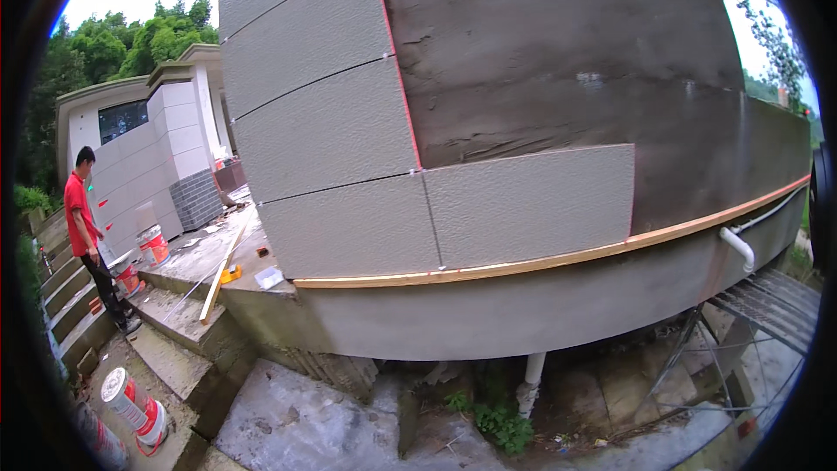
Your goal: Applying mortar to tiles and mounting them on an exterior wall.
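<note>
Neither of my hands shows in the head view. In front of me rises a wall with large textured grey tiles (323,122) set in a column on its left side. One more grey tile (532,201) sits to the right in the bottom row. A thin wooden batten (558,257) runs along the lower edge of that row. Red lines (401,78) follow the tiles' right edges, with small pale spacers at some joints. Dark grey render (558,52) covers the rest of the wall.
A person in a red shirt (78,214) stands on steps at the left. Several buckets (135,406) stand nearby. A wooden board (228,270) lies by a yellow object (230,275). At right are a white pipe (739,249) and a metal scaffold platform (772,305). Ground drops away below the wall.
</note>
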Tool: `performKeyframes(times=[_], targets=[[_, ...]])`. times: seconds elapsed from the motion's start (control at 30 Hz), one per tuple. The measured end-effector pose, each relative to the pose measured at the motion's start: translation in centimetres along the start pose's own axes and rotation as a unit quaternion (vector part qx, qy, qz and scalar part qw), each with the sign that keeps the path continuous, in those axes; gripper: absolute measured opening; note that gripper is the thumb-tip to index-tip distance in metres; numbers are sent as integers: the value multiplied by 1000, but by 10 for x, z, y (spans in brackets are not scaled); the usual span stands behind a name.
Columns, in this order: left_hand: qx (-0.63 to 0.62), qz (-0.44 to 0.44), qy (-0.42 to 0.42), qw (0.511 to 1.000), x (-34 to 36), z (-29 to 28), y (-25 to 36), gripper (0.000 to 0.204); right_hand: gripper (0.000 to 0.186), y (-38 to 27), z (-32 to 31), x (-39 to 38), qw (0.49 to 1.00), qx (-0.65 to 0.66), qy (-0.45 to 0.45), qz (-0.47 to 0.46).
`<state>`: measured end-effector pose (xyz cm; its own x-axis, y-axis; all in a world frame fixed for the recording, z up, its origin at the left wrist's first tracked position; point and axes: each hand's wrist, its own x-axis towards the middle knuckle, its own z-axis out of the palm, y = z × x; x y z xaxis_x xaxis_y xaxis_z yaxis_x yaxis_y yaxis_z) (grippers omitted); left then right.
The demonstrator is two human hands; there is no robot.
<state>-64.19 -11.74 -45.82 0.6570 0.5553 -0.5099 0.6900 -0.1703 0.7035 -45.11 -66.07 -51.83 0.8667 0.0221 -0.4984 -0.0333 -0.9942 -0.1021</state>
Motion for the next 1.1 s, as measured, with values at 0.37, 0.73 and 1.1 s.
performKeyframes(times=[0.37, 0.73, 1.1], targets=[[88, 30, -75, 993, 19, 40, 13, 22, 30, -20, -6, -19, 995, 82, 12, 61], [119, 24, -87, 989, 11, 45, 46, 20, 31, 25, 90, -66, 992, 106, 26, 56], [139, 32, -115, 983, 23, 47, 53, 18, 21, -1, 72, -67, 991, 119, 50, 37]])
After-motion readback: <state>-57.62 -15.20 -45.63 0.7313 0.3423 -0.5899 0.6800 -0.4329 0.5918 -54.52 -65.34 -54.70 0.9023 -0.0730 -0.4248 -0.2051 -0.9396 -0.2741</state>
